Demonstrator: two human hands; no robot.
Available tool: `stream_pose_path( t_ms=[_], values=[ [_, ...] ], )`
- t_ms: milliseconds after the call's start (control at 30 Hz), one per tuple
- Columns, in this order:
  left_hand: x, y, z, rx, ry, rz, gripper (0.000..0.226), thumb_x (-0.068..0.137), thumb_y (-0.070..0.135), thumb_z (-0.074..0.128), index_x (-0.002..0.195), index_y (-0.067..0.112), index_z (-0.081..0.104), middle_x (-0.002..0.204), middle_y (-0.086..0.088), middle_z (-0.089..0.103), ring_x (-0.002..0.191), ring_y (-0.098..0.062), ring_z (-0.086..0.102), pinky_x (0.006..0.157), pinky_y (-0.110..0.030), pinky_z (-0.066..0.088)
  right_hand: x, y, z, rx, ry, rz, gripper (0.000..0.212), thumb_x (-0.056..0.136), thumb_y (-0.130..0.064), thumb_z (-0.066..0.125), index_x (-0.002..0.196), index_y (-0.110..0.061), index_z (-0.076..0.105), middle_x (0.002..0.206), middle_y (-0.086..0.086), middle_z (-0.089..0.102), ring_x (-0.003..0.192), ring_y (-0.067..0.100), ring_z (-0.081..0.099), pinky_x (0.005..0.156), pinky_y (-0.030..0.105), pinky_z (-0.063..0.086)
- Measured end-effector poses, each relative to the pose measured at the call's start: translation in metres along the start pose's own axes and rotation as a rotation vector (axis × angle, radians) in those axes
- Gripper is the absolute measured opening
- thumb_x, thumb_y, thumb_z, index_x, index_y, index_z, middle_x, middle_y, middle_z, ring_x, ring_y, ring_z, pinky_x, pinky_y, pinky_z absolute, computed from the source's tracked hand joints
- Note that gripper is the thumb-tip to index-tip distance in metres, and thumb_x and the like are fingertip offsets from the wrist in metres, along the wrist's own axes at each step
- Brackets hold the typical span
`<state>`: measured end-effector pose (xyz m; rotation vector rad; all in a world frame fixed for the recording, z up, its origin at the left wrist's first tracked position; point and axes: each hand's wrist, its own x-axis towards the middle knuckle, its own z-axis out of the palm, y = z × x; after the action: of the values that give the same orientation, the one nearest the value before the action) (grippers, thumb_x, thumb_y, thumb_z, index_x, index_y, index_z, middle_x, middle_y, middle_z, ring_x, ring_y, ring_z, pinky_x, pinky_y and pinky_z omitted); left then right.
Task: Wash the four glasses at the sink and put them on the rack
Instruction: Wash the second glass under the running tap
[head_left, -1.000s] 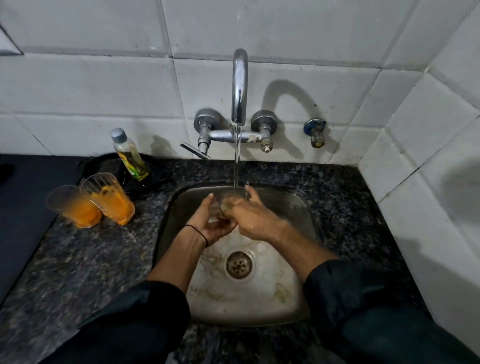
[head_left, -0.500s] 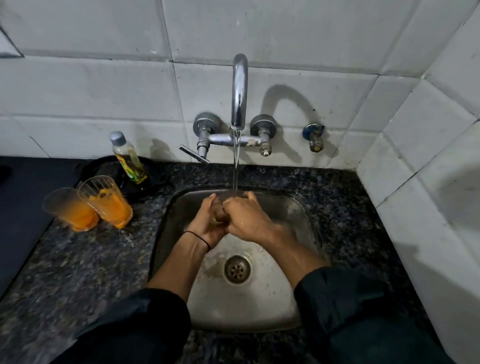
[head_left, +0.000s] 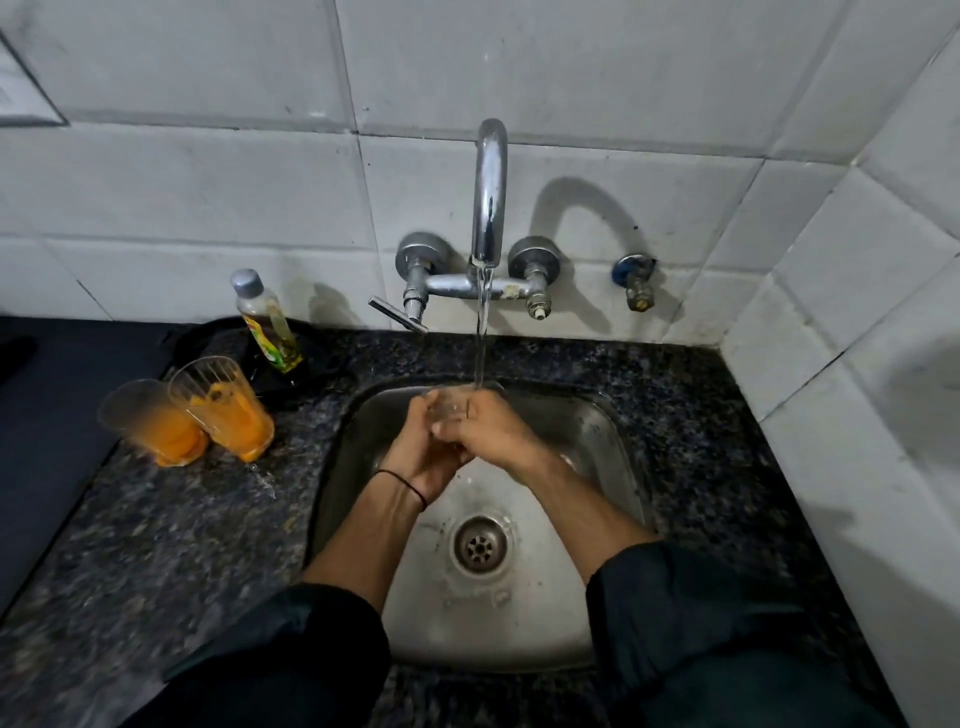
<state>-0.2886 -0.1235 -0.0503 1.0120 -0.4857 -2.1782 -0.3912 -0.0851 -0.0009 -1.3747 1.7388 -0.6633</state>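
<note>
A clear glass sits between both hands over the steel sink, right under the water running from the tap. My left hand grips it from below and the left. My right hand wraps over it from the right, so most of the glass is hidden. Two glasses smeared with orange residue stand on the dark stone counter to the left, one glass next to the other glass. No rack is in view.
A small bottle of yellow liquid stands on a black tray behind the dirty glasses. The drain lies in the basin's middle. White tiled walls close the back and right side. A spare valve juts from the wall.
Both hands have stayed under the stream, turning slightly around the glass. The view shifted a little; the dirty glasses have not moved.
</note>
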Motion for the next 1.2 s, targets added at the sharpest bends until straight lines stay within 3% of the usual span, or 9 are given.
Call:
stream_pose_path(
  t_ms=[67, 200, 300, 467, 600, 700, 800, 1000, 1200],
  values=[
    [-0.002, -0.004, -0.001, 0.020, -0.019, -0.028, 0.042, 0.100, 0.039, 0.033, 0.109, 0.013, 0.065, 0.100, -0.012, 0.071, 0.092, -0.023, 0.068, 0.077, -0.039, 0.059, 0.002, -0.003, 0.006, 0.249, 0.121, 0.098, 0.020, 0.083, -0.024, 0.070, 0.102, -0.018, 0.076, 0.098, 0.004, 0.077, 0.096, 0.021, 0.072, 0.094, 0.045, 0.056],
    [-0.001, 0.010, -0.005, 0.157, -0.018, -0.145, 0.054, 0.098, 0.055, 0.038, 0.105, 0.013, 0.070, 0.095, -0.011, 0.073, 0.086, -0.024, 0.067, 0.076, -0.040, 0.054, -0.009, 0.013, 0.003, -0.557, 0.113, -0.289, 0.037, 0.084, -0.012, 0.066, 0.120, -0.024, 0.066, 0.124, 0.000, 0.064, 0.123, 0.022, 0.054, 0.106, 0.042, 0.039],
    [-0.003, 0.008, -0.006, 0.106, -0.009, -0.070, 0.055, 0.097, 0.050, 0.048, 0.125, 0.004, 0.063, 0.120, -0.021, 0.066, 0.105, -0.030, 0.063, 0.086, -0.042, 0.054, -0.005, 0.023, 0.000, -0.681, 0.008, -0.324, 0.052, 0.082, -0.010, 0.066, 0.130, -0.029, 0.059, 0.132, -0.003, 0.061, 0.132, 0.021, 0.048, 0.116, 0.046, 0.027],
    [-0.004, -0.004, -0.005, -0.036, -0.026, 0.142, 0.039, 0.093, 0.029, 0.054, 0.121, 0.001, 0.057, 0.116, -0.021, 0.062, 0.108, -0.030, 0.062, 0.082, -0.036, 0.059, -0.013, -0.001, 0.003, 0.580, -0.004, 0.063, 0.027, 0.092, -0.006, 0.065, 0.117, -0.010, 0.073, 0.113, 0.010, 0.075, 0.091, 0.010, 0.071, 0.077, 0.014, 0.055],
    [-0.006, -0.002, -0.003, 0.017, -0.018, 0.236, 0.064, 0.074, 0.011, 0.078, 0.124, 0.017, 0.040, 0.097, -0.017, 0.063, 0.078, -0.025, 0.066, 0.065, -0.039, 0.058, -0.010, 0.001, 0.010, 1.000, 0.384, 0.291, 0.026, 0.097, -0.030, 0.066, 0.078, -0.012, 0.067, 0.072, 0.012, 0.071, 0.047, 0.008, 0.056, 0.044, 0.017, 0.046],
    [-0.016, -0.005, 0.017, 0.234, 0.049, 0.464, 0.054, 0.075, -0.008, 0.068, 0.117, 0.020, 0.048, 0.091, -0.012, 0.067, 0.076, -0.025, 0.067, 0.065, -0.037, 0.057, -0.004, 0.007, 0.016, 1.301, 0.566, 0.563, 0.037, 0.091, -0.048, 0.068, 0.084, -0.012, 0.064, 0.071, 0.007, 0.069, 0.059, 0.020, 0.061, 0.051, 0.025, 0.047],
    [-0.025, 0.001, 0.022, 0.522, -0.068, 0.613, 0.061, 0.058, -0.007, 0.070, 0.111, 0.022, 0.060, 0.108, -0.018, 0.068, 0.097, -0.027, 0.066, 0.085, -0.037, 0.057, -0.004, 0.009, 0.011, 1.400, 0.386, 0.685, 0.047, 0.089, -0.055, 0.065, 0.109, -0.012, 0.068, 0.099, 0.013, 0.073, 0.086, 0.028, 0.068, 0.063, 0.036, 0.052],
    [-0.021, 0.004, 0.015, 0.180, 0.069, 0.385, 0.028, 0.088, 0.018, 0.068, 0.114, 0.019, 0.058, 0.100, -0.011, 0.066, 0.081, -0.022, 0.067, 0.065, -0.032, 0.057, -0.003, 0.003, 0.004, 1.021, 0.259, 0.378, 0.032, 0.101, -0.033, 0.055, 0.087, -0.009, 0.071, 0.072, 0.010, 0.074, 0.060, 0.021, 0.068, 0.059, 0.029, 0.053],
    [-0.013, 0.015, 0.008, -0.012, 0.197, -0.180, 0.053, 0.104, 0.050, 0.032, 0.100, 0.006, 0.062, 0.091, -0.017, 0.069, 0.079, -0.026, 0.060, 0.057, -0.039, 0.056, -0.015, 0.010, -0.007, -0.349, -0.010, -0.342, 0.020, 0.099, -0.022, 0.058, 0.111, -0.019, 0.074, 0.119, 0.002, 0.071, 0.113, 0.015, 0.061, 0.104, 0.037, 0.038]
  ],
)
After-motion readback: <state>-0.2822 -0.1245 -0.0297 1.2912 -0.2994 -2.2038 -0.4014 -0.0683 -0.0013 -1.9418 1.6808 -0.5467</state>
